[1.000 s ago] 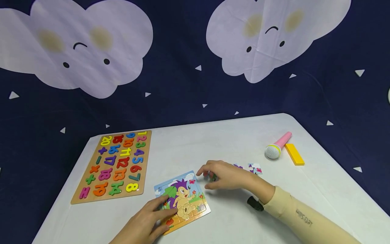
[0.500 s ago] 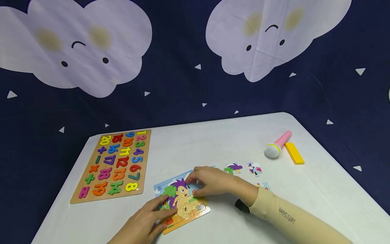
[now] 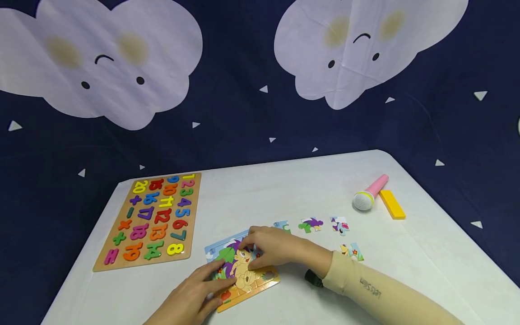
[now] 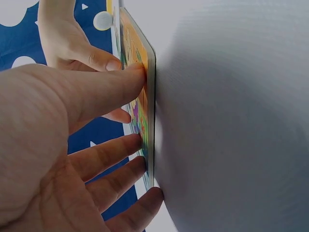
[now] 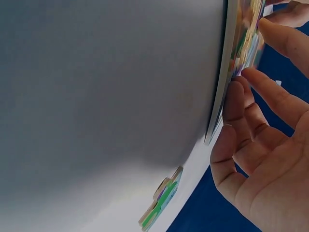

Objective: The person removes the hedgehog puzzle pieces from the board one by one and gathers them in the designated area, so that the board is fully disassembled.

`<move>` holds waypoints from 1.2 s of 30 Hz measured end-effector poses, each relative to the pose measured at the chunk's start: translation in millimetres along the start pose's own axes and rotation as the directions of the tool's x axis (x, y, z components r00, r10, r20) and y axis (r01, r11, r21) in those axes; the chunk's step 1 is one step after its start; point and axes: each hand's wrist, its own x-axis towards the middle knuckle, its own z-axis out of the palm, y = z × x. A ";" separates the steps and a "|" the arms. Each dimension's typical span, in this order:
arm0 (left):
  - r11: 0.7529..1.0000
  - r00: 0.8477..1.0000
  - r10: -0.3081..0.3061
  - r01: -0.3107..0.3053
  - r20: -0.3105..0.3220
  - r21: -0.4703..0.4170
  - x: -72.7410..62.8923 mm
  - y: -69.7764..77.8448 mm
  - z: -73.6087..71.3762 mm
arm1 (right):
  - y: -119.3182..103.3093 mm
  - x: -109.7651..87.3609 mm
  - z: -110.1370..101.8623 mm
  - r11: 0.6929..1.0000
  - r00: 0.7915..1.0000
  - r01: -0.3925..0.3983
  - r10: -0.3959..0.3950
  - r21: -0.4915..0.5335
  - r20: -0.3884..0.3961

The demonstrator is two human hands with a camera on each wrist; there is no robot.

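Observation:
A square jigsaw puzzle with a purple hedgehog picture lies tilted on the white table. My left hand rests spread on its left edge and corner, the thumb and fingertips on the picture, as the left wrist view also shows. Over the upper middle of the puzzle is my right hand; its thumb and index finger touch the surface a little apart, with no lifted piece visible between them. Just right of the puzzle lie several loose jigsaw pieces, among them a green-and-purple one and a butterfly one.
A wooden number board lies at the left. Toward the far right are a pink toy microphone and a yellow block. Another loose piece sits by my right sleeve. A dark cloud-print backdrop stands behind the table.
My right hand has moved left from beside the loose pieces onto the puzzle, uncovering those pieces. My left hand has stayed on the puzzle's left side.

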 end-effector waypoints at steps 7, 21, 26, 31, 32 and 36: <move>1.000 1.000 0.003 -0.003 0.003 0.004 0.2 -0.5 0.3 | -5.2 3.1 2.7 0.999 1.000 0.001 -0.001 -0.032 0.002; 1.000 1.000 0.001 -0.001 -0.010 0.008 1.2 1.0 0.8 | -10.8 6.5 5.4 0.999 1.000 -0.026 0.026 -0.034 -0.008; 1.000 1.000 0.000 0.000 -0.015 0.011 1.1 1.1 0.8 | -11.7 6.9 5.8 0.999 0.999 -0.039 0.039 -0.036 -0.008; 1.000 1.000 0.011 -0.010 -0.022 0.018 0.7 1.2 1.0 | -12.8 7.4 5.7 0.998 0.999 -0.044 0.044 -0.036 -0.006; 1.000 1.000 0.015 -0.014 -0.023 0.020 0.8 1.2 1.0 | -13.2 7.5 5.7 0.998 0.999 -0.046 0.046 -0.035 -0.006; 1.000 0.999 0.018 -0.017 -0.028 0.024 0.9 1.3 0.9 | -14.2 8.3 5.1 0.998 0.999 -0.040 0.040 -0.039 -0.007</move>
